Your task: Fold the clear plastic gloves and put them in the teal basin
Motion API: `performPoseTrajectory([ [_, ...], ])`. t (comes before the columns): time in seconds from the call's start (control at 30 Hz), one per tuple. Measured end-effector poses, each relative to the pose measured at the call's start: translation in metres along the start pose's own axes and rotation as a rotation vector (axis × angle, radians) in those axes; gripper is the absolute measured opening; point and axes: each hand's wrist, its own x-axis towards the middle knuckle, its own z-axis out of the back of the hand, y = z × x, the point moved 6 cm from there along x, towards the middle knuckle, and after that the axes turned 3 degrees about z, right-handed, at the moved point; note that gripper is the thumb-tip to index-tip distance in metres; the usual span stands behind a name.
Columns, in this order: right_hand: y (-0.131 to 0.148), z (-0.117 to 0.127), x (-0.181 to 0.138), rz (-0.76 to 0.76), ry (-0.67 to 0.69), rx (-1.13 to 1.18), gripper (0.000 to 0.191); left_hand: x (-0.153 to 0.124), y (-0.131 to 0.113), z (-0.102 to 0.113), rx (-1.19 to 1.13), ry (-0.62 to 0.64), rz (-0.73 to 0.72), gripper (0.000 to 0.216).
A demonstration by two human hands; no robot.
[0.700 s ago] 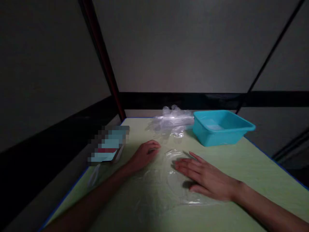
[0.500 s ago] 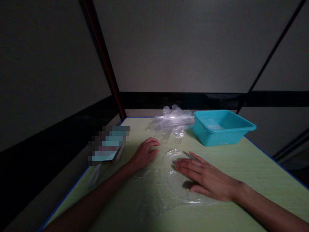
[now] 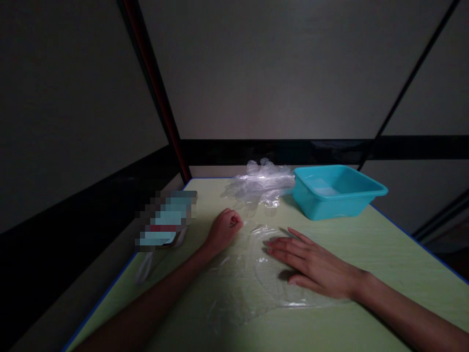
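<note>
A thin, clear disposable plastic glove (image 3: 271, 286) lies flat on the table in front of me, its outline faint in places. My right hand (image 3: 315, 266) rests palm down on it, fingers stretched out and pointing left. At the glove's far left edge, my left hand (image 3: 225, 229) is closed in a pinch, thumb against the fingers. A bit of the clear film seems to be caught there, though it is hard to see. Beyond both hands sits a crumpled pile of clear plastic gloves (image 3: 266, 183).
A turquoise plastic basin (image 3: 337, 208) stands at the back right of the pale green table (image 3: 395, 274), with something pale inside. On the left edge is a phone-like object (image 3: 166, 220), blurred out by pixels, with a white strap (image 3: 144, 269). Walls close in behind and left.
The fingers of my left hand have closed from a loose open curl into a pinch at the film's edge. My right hand stays flat in nearly the same place.
</note>
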Motion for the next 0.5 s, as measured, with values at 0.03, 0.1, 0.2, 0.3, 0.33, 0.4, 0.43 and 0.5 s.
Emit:
performPoseTrajectory([
  [0.03,0.000,0.000,0.000,0.000,-0.001,-0.001,0.055,0.000,0.000,0.000,-0.018,-0.004,0.005,0.009],
  [0.1,0.000,0.000,0.000,0.003,-0.004,0.000,0.055,-0.001,0.001,0.001,-0.061,-0.016,0.016,0.007],
  [0.2,-0.001,0.001,0.000,0.007,-0.011,0.008,0.054,-0.005,-0.001,0.002,-0.134,-0.025,0.017,0.007],
  [0.3,-0.001,0.001,0.000,0.007,-0.016,0.017,0.054,-0.008,-0.005,0.001,-0.205,-0.004,0.005,0.011],
  [0.33,-0.002,0.001,0.000,0.005,-0.013,0.018,0.054,-0.010,-0.007,0.000,-0.225,0.004,0.003,0.011],
  [0.4,-0.002,0.000,-0.001,0.001,-0.007,0.018,0.054,-0.012,-0.011,0.000,-0.263,0.011,0.003,0.010],
  [0.43,-0.003,0.000,-0.002,-0.002,-0.003,0.017,0.054,-0.012,-0.013,0.000,-0.283,0.010,0.005,0.010],
  [0.5,-0.003,0.000,-0.002,-0.005,-0.001,0.020,0.053,-0.014,-0.016,0.002,-0.322,0.001,0.011,0.013],
])
